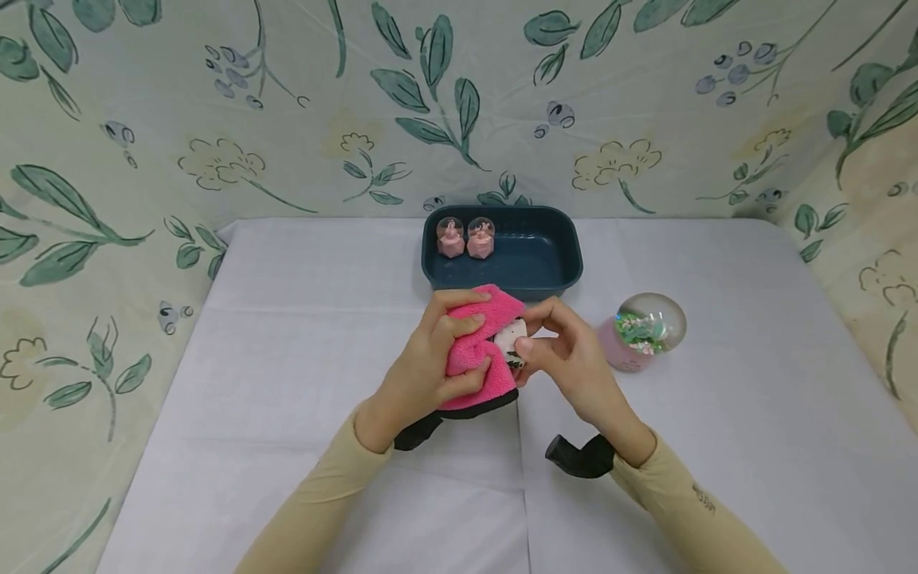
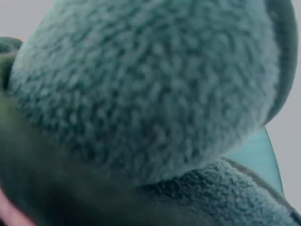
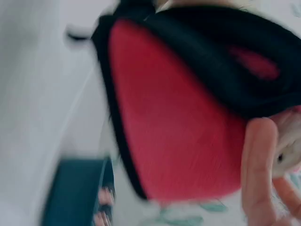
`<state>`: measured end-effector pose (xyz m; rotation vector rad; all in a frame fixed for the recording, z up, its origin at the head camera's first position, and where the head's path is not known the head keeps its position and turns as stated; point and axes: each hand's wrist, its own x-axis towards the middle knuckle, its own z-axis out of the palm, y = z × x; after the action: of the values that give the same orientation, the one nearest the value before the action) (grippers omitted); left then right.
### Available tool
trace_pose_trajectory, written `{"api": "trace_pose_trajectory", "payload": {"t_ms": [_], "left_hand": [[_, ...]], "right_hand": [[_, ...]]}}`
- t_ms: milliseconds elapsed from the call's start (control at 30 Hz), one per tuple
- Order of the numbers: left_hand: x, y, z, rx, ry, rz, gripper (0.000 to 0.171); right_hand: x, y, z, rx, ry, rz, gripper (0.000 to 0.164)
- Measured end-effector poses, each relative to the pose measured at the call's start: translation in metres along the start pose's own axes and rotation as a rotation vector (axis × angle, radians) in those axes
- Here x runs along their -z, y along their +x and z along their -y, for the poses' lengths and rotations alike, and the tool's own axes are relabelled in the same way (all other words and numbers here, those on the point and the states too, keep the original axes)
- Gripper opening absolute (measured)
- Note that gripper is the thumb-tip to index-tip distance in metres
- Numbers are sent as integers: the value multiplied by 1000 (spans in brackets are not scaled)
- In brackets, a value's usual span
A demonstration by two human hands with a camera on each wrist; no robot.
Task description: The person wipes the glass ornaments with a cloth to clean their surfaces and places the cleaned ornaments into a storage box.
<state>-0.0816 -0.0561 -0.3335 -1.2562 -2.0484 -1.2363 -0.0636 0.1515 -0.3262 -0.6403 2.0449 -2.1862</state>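
Fuzzy pink cloth [image 1: 466, 351], filling the left wrist view, is gripped mid-frame by the left hand [image 1: 423, 359] around a small white object [image 1: 511, 341] that the right hand [image 1: 570, 363] pinches, below a dark blue tray [image 1: 541, 259] and left of a snow globe [image 1: 644, 333], its smooth dark-trimmed side clear only from the right wrist.

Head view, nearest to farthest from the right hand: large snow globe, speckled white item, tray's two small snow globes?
1. Speckled white item: pinched by the right hand.
2. Large snow globe: right of hand.
3. Right small snow globe: ahead left, in tray.
4. Left small snow globe: farther left.
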Motion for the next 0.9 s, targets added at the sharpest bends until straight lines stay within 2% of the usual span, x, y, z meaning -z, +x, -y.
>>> {"api": "trace_pose_trajectory", "payload": {"t_ms": [133, 233, 333, 433, 500, 567, 633, 800, 833, 900], "left_hand": [[-1, 0, 2, 66, -88, -97, 44], [0, 1, 2, 103, -116, -137, 37], [1, 1, 1, 103, -130, -126, 37], [2, 2, 0, 74, -129, -98, 40], [3, 2, 0, 46, -123, -74, 45], [4, 3, 0, 21, -114, -49, 50], [5, 3, -1, 3, -95, -19, 55], [5, 2, -2, -9, -46, 28, 62], [5, 1, -2, -2, -55, 23, 61], [4, 0, -2, 23, -84, -5, 57]], "right_hand": [[1, 0, -1, 263, -275, 42, 47], [3, 2, -2, 462, -464, 55, 55], [5, 5, -3, 592, -520, 54, 54], [6, 6, -5, 629, -491, 41, 55], [6, 6, -6, 603, -440, 33, 56], [5, 5, -7, 531, -378, 20, 58], [3, 4, -7, 426, -301, -3, 55], [-2, 0, -2, 120, -103, -48, 27], [-2, -1, -1, 89, -99, -51, 24], [-3, -1, 1, 97, -155, -41, 25]]}}
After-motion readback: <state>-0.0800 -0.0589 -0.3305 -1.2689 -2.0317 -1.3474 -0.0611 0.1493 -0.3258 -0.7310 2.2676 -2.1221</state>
